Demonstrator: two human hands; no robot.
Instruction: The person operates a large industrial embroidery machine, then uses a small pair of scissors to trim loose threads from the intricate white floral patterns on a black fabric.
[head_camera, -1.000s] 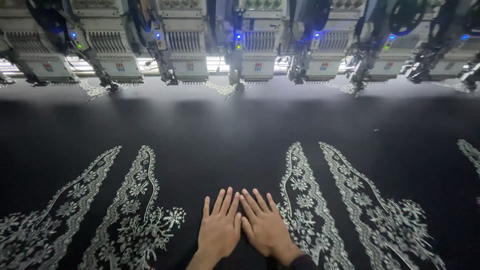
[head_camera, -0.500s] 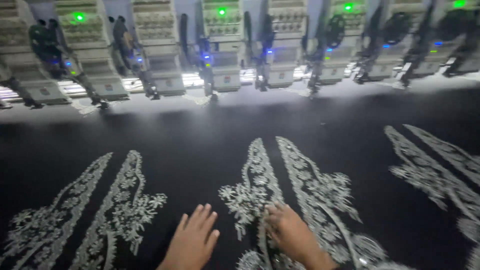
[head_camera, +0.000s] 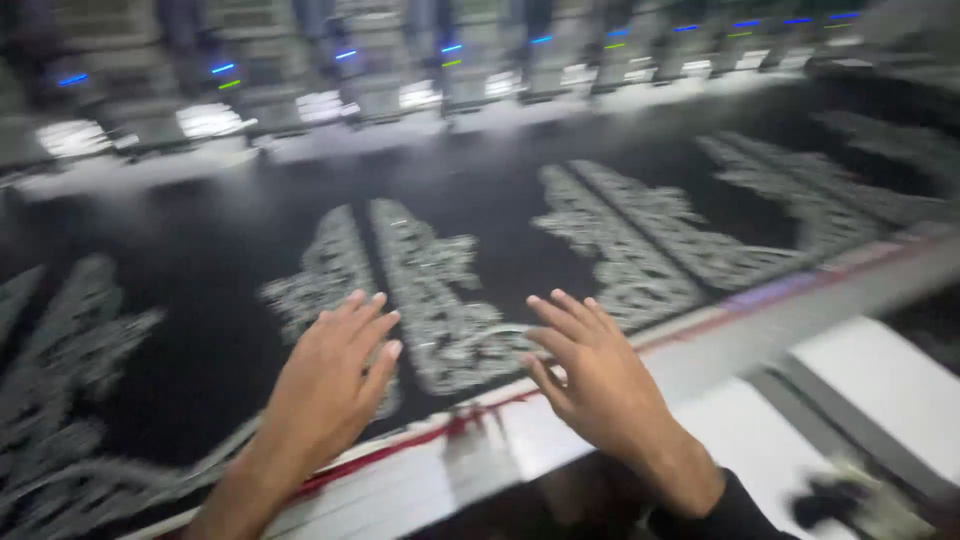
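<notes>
Black fabric (head_camera: 200, 330) lies stretched flat under a row of embroidery machine heads (head_camera: 400, 70), with several white floral embroidered bands (head_camera: 430, 290) stitched on it. My left hand (head_camera: 335, 385) hovers flat and empty over the fabric beside one band, fingers spread. My right hand (head_camera: 590, 375) is also flat and empty, fingers apart, over the fabric's near edge just right of that band. The whole view is motion-blurred.
A pale frame rail (head_camera: 760, 320) with a red line runs along the fabric's near edge. White panels (head_camera: 890, 390) lie below it at the right. A blurred dark and white object (head_camera: 850, 500) sits at the bottom right corner.
The view has swung right and tilted. My hands, first side by side on the fabric, have moved apart and now sit near the fabric's near edge, by a different embroidered band.
</notes>
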